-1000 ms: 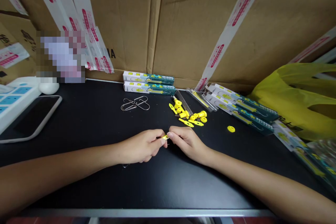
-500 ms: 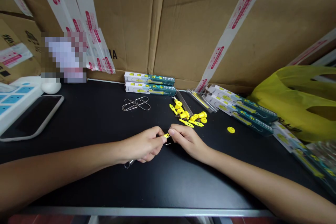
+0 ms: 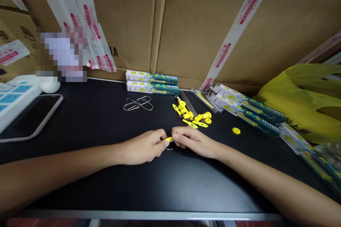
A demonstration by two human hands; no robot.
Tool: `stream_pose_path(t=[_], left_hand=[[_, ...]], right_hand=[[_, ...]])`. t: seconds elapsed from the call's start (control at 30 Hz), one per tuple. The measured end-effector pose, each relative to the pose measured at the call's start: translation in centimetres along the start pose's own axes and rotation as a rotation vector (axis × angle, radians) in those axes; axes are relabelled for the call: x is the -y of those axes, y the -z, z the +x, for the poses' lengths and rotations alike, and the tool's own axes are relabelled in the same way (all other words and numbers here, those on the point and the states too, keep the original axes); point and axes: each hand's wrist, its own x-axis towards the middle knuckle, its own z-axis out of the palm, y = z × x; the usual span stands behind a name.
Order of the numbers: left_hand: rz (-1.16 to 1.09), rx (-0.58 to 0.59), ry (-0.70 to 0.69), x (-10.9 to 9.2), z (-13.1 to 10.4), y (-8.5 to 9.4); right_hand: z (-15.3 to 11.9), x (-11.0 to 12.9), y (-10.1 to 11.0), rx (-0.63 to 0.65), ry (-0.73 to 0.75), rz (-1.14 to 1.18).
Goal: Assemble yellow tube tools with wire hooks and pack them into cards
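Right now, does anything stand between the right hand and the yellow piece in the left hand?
Nothing visible does: the right hand has its fingertips beside the yellow piece, where a thin wire shows. Loose yellow parts lie farther back.

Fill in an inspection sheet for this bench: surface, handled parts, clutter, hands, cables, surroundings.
Surface: black tabletop with a pale front edge.
Handled parts: small yellow piece and thin metal wire, both partly hidden.
Clutter: loose yellow parts, one yellow cap apart; bent metal hooks; printed boxes at back and right; phone and power strip at left.
Hands: left hand grips the yellow piece; right hand appears to pinch the wire.
Cables: nothing seen.
Surroundings: taped cardboard behind; yellow bag at right.
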Motion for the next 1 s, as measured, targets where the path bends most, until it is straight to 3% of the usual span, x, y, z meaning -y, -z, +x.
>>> stream_pose_path(t=[0.13, 0.43, 1.0], left_hand=[[0.007, 0.006, 0.004, 0.1, 0.1, 0.1], [-0.027, 0.044, 0.022, 0.3, 0.2, 0.1], [-0.218, 0.077, 0.062, -0.1, 0.3, 0.1]], right_hand=[[0.0, -0.2, 0.7, 0.088, -0.009, 0.022], [-0.2, 0.2, 1.2, 0.155, -0.015, 0.046], [-0.2, 0.2, 0.0, -0.013, -0.012, 0.028]])
